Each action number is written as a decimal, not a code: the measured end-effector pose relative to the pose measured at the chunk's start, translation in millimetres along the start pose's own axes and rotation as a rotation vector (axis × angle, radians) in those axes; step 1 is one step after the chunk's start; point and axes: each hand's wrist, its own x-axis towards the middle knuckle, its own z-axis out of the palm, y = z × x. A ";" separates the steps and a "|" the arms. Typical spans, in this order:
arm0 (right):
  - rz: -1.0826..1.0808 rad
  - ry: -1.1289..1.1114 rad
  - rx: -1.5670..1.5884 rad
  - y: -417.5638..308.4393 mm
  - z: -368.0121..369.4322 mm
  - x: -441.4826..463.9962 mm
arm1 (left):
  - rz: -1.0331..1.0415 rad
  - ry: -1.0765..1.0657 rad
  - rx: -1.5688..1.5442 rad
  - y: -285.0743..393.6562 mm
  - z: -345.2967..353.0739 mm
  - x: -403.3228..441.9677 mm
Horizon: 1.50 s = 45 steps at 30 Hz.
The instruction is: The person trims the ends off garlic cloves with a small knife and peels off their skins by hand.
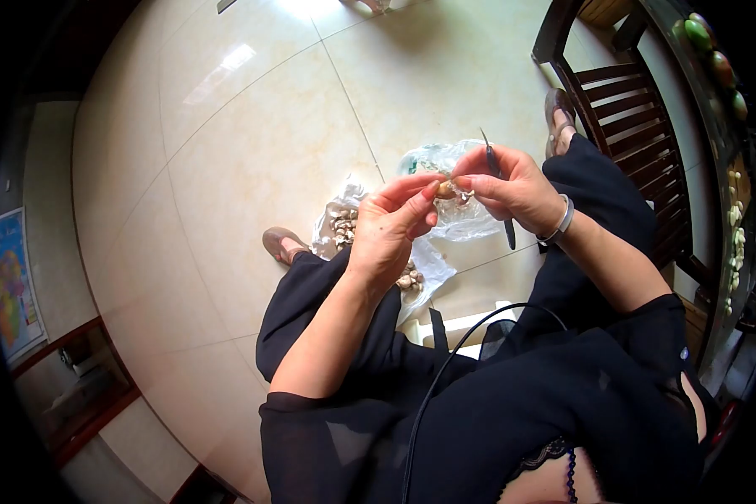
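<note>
My left hand (399, 214) pinches a small brown mushroom (446, 191) between thumb and fingertips. My right hand (512, 186) touches the mushroom's other side with thumb and forefinger. A small dark-handled knife (510, 233) is tucked in that same hand, its blade pointing up and away past the knuckles. Below the hands, a white plastic bag (470, 227) lies spread with pale scraps on it. More mushrooms (343, 225) sit in another white bag (326, 213) behind my left hand, partly hidden by my wrist and leg.
Pale floor tiles (252, 176) surround my feet. On the right stands a dark slatted wooden chair (630, 113). Beside it, a tabletop holds green and reddish fruit (697, 35) and a row of small pale pieces (736, 227). A white container (470, 323) is between my legs.
</note>
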 end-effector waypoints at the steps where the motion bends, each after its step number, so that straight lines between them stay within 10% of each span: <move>1: 0.001 -0.001 0.001 0.1 0.0 0.0 | -0.007 -0.003 -0.003 0.6 0.4 -0.1; 37: 0.234 0.054 -0.321 45.4 -16.9 22.9 | -0.312 0.031 0.172 -42.0 -26.3 21.0; 45: 0.004 0.153 -0.646 68.3 -34.8 35.8 | -0.331 0.123 0.124 -37.9 -33.0 22.5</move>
